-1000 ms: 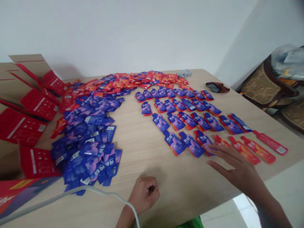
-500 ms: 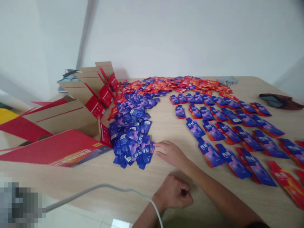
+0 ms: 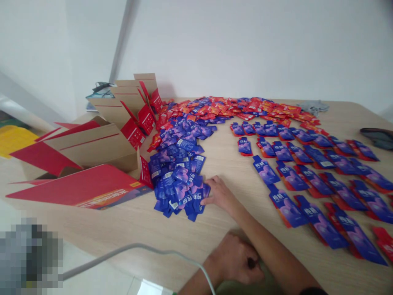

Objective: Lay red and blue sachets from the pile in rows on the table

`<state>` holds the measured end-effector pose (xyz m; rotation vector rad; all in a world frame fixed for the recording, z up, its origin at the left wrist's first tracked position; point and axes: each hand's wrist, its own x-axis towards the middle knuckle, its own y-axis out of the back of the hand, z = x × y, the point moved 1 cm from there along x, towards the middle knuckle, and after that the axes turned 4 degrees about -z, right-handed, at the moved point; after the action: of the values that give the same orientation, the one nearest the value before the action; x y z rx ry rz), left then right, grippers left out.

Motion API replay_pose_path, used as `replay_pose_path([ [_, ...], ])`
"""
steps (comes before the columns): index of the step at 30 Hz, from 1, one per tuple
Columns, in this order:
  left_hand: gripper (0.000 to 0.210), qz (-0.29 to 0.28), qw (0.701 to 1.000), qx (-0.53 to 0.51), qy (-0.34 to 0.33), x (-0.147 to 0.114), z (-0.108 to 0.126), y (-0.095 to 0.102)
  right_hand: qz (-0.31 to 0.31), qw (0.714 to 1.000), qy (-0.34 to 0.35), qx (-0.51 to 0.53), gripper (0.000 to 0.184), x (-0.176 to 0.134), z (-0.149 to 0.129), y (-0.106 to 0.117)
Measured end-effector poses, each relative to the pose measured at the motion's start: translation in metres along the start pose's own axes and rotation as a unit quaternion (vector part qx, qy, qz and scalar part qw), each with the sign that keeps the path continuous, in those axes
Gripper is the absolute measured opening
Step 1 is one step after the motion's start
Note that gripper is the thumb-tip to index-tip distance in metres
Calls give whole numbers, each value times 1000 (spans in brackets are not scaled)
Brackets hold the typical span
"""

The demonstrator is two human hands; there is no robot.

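Observation:
My right hand (image 3: 219, 192) reaches to the near right edge of a heap of blue sachets (image 3: 176, 184). Its thumb and forefinger are apart, on either side of a blue sachet (image 3: 206, 191) that lies at the heap's edge; I see no grip on it. Closer to me, my left hand (image 3: 238, 259) rests on the table as a loose fist, with a dark hollow in its curl and nothing seen in it. The right forearm passes just beside this fist. To the right, blue sachets lie on red ones in rows (image 3: 313, 180).
Open red cartons (image 3: 107, 184) with brown insides stand along the left. Mixed red and blue sachets (image 3: 221, 107) are heaped at the back. A grey cable (image 3: 135, 246) arches in front. A grey cloth (image 3: 315, 107) and a dark pouch (image 3: 379, 137) lie at the far right.
The view has shifted, so the table's things appear farther right. My right thumb and forefinger have come round the edge sachet of the blue heap. My left fist stays closed.

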<state>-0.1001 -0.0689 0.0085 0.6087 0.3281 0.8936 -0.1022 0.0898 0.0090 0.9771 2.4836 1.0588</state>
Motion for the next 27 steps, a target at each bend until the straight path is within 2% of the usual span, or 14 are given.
replay_pose_path([
  [4, 35, -5, 1000, 3, -2, -1, 3, 1, -2, 1000, -18, 9, 63, -4, -4, -2],
  [9, 36, -8, 1000, 8, 26, 0, 4, 3, -8, 999, -44, 29, 53, -1, -8, 8],
  [13, 24, -27, 999, 37, 26, 0, 3, 3, -48, 987, -84, 127, 47, -8, -5, 24],
  [16, 18, -23, 999, 33, 33, 1, 5, 3, -45, 977, -101, 180, 40, -21, 2, 41],
  [21, 24, -14, 999, 15, 30, 0, 7, 8, 23, 960, -90, 265, 41, -65, 13, 83],
  [27, 24, 23, 999, -39, 25, -2, 8, 14, 163, 919, -135, 333, 77, -160, 22, 139],
])
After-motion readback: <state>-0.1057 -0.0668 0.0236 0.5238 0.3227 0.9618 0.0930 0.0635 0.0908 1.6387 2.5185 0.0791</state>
